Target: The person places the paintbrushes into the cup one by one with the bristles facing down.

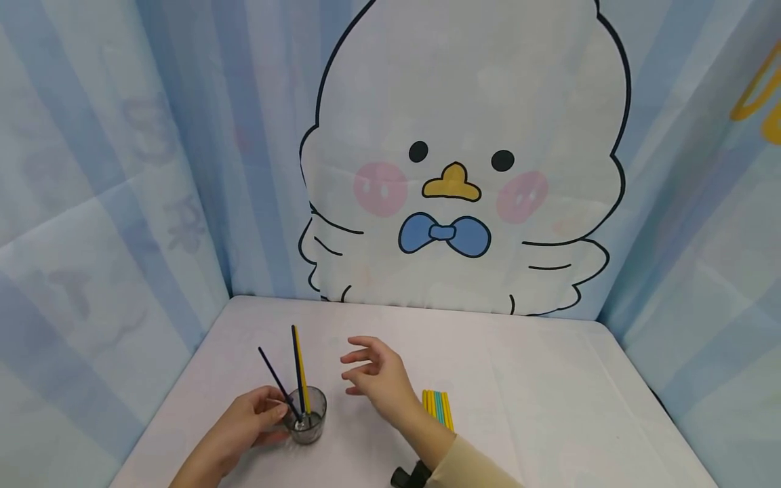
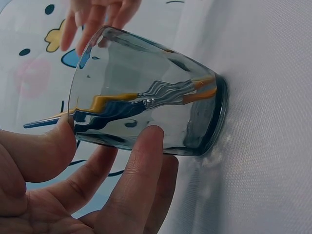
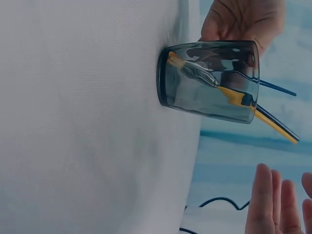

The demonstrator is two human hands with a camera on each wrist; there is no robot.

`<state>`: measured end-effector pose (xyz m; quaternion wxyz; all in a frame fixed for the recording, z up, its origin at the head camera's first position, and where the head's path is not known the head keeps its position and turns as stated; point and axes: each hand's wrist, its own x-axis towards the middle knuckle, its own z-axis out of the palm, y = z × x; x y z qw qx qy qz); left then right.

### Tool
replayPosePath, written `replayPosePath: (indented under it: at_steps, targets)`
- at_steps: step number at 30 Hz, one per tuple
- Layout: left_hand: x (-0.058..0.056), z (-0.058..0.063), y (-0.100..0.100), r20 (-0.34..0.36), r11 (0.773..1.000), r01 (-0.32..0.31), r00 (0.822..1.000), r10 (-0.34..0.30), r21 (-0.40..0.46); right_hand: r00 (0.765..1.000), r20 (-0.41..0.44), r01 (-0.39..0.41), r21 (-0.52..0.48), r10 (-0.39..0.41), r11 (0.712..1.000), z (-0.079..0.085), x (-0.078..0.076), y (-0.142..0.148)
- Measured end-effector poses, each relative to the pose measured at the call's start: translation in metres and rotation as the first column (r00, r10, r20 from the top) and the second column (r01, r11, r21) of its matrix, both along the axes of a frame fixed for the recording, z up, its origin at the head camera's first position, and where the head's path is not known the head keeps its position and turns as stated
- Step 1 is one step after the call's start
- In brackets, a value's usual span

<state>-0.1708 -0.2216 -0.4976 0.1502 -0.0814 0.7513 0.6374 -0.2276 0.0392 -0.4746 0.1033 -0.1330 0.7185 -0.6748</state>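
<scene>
My left hand (image 1: pixel 241 423) holds a smoky glass (image 1: pixel 315 432) upright on the table, thumb by the rim and fingers along its side. Inside lean two dark blue paintbrushes (image 1: pixel 272 373) and a yellow paintbrush (image 1: pixel 302 362). Their orange bristles point down at the bottom of the glass, as the left wrist view shows through its wall. To the right of the glass and apart from it, my right hand (image 1: pixel 384 379) hovers with loosely bent, spread fingers and nothing in them. In the right wrist view its fingers (image 3: pixel 263 200) show at the lower right.
A row of yellow and teal sticks (image 1: pixel 438 407) lies on the white tabletop (image 1: pixel 549 407) beside my right forearm, which partly covers it. A black object (image 1: pixel 403 478) shows at the bottom edge by the sleeve. Printed curtains (image 1: pixel 268 169) stand round the back and sides.
</scene>
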Motion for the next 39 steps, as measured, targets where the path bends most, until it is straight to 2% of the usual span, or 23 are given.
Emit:
replayPosePath:
  at_steps: [6,12,17,24,32,39]
  targets:
    - [0.000,0.000,-0.001,0.005,1.000,0.013,1.000,-0.014,0.008,1.000,0.005,0.023,-0.005,-0.023,1.000,0.006,0.005,0.015]
    - [0.000,-0.002,0.000,0.009,1.000,-0.019,1.000,0.019,-0.004,0.999,0.013,0.038,-0.004,-0.037,0.999,0.011,0.008,0.034]
    - [0.000,-0.002,0.001,0.007,1.000,-0.018,1.000,0.018,-0.008,0.998,0.049,0.050,0.014,-0.051,0.999,0.012,0.009,0.052]
    - [0.000,-0.001,0.000,0.007,1.000,-0.011,1.000,0.011,-0.010,0.989,0.096,0.112,0.042,-0.115,0.993,0.008,0.012,0.077]
    - [0.000,-0.002,0.001,0.026,0.999,-0.034,0.999,0.034,-0.022,0.979,0.122,0.154,0.090,-0.165,0.984,-0.003,0.017,0.096]
    - [0.000,-0.002,-0.001,0.016,1.000,0.009,1.000,-0.009,0.006,0.969,0.114,0.201,0.139,-0.218,0.970,-0.010,0.021,0.111]
